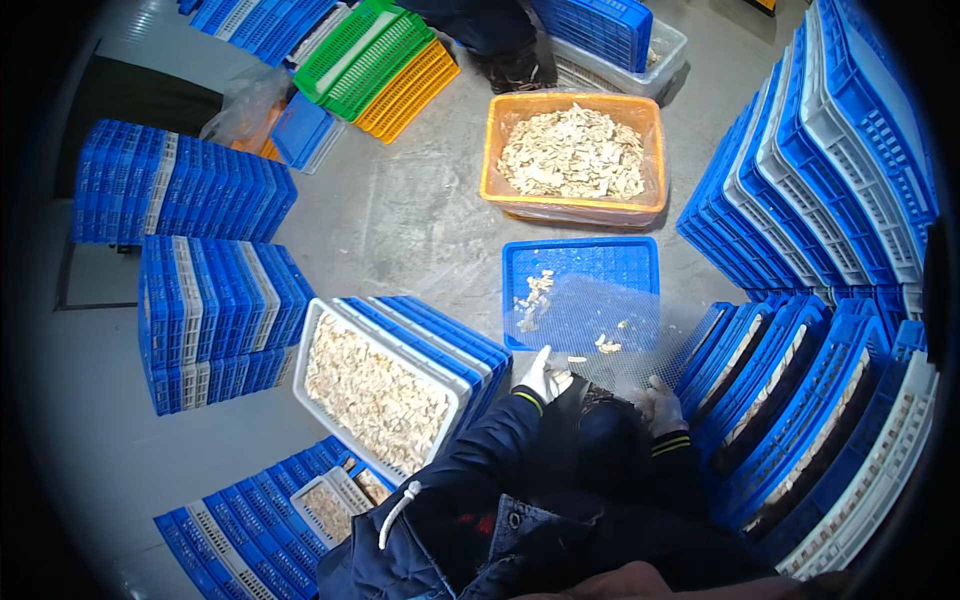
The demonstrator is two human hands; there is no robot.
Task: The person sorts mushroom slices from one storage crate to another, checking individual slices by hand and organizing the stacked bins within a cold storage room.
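A sheet of translucent plastic mesh (pixel 640 322) slants over a shallow blue tray (pixel 580 257). Both of my hands wear pale gloves. My left hand (pixel 541 376) grips the near left edge of the mesh, thumb pointing away from me. At the near right corner, my right hand (pixel 662 406) is closed on the same sheet, its fingers partly hidden. A few pale dried slices (pixel 607 345) lie on or under the mesh; I cannot tell which. More slices (pixel 535 298) sit at the left side of the tray.
Beyond the tray stands an orange crate (pixel 488 170) lined with plastic and heaped with slices. A white tray (pixel 452 425) full of slices tops a stack at my left. Blue and white tray stacks (pixel 790 170) rise close at right. A person (pixel 500 40) stands at the back.
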